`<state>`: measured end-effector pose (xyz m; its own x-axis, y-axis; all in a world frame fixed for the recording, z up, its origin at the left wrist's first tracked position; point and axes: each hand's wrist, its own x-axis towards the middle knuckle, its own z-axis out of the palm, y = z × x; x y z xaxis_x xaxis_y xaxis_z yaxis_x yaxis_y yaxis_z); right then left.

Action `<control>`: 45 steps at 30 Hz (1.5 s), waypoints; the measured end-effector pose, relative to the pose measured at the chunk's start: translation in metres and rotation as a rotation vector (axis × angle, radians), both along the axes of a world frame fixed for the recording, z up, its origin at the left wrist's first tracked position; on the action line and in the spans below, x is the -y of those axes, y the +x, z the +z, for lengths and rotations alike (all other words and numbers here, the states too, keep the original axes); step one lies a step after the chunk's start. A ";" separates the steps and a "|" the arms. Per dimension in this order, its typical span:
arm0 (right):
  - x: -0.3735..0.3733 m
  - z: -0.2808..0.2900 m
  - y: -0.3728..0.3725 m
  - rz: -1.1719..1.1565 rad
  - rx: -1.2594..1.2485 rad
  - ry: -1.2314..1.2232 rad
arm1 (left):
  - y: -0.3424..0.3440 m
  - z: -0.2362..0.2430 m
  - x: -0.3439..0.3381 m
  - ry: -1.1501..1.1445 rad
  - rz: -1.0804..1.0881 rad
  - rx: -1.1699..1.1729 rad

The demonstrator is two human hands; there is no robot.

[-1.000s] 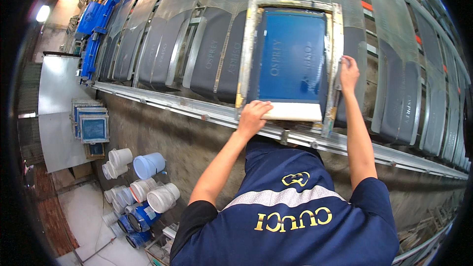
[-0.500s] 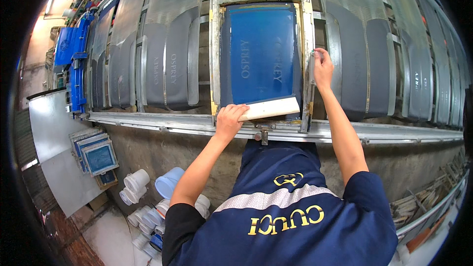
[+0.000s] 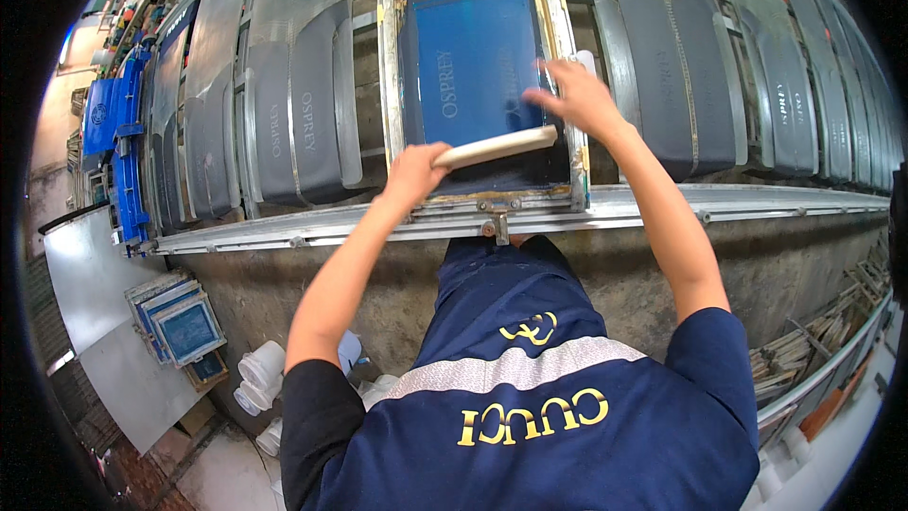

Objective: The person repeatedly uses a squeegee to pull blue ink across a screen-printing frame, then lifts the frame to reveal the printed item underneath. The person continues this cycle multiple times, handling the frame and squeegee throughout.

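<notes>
A silk-screen printing frame [image 3: 386,66] with a blue mesh [image 3: 463,33] lies over the bench in front of me. Pale lettering shows through the mesh. My left hand [image 3: 416,173] is closed round the left end of a cream-coloured squeegee [image 3: 501,147], which slants across the near part of the mesh, its right end higher in the picture. Over the frame's right side hovers my right hand [image 3: 584,99], slightly blurred, thumb and fingers apart and nothing in it. It is just above the squeegee's right end, not touching it.
Dark grey fabric panels [image 3: 270,151] on slanted boards line both sides. A metal rail [image 3: 662,201] runs along the bench's near edge. At the lower left are stacked screens [image 3: 186,326] and white buckets [image 3: 260,374]; wooden strips [image 3: 790,350] lie at the right.
My right hand has left the frame's right edge and swung inward over the mesh, its fingers spreading. My left hand has tilted the squeegee up and moved it farther from me.
</notes>
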<state>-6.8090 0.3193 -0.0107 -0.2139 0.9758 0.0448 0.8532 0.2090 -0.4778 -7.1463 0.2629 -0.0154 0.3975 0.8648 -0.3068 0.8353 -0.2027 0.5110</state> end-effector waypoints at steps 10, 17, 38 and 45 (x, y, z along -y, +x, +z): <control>0.018 -0.036 -0.018 0.306 0.123 -0.513 | 0.001 -0.052 -0.104 -0.615 -0.295 -0.075; -0.053 -0.046 -0.018 0.371 -0.055 -1.104 | -0.001 -0.055 -0.166 -1.183 -0.226 0.038; -0.010 -0.054 -0.019 0.044 -0.131 -0.001 | 0.008 -0.030 -0.096 0.420 -0.009 0.035; 0.134 -0.030 -0.036 0.088 -0.111 -0.068 | -0.005 -0.021 0.050 0.376 0.013 0.070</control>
<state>-6.8450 0.1852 -0.0408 -0.2965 0.9550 0.0076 0.7742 0.2450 -0.5837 -7.1509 0.2134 -0.0362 0.3945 0.9169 0.0601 0.8048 -0.3763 0.4590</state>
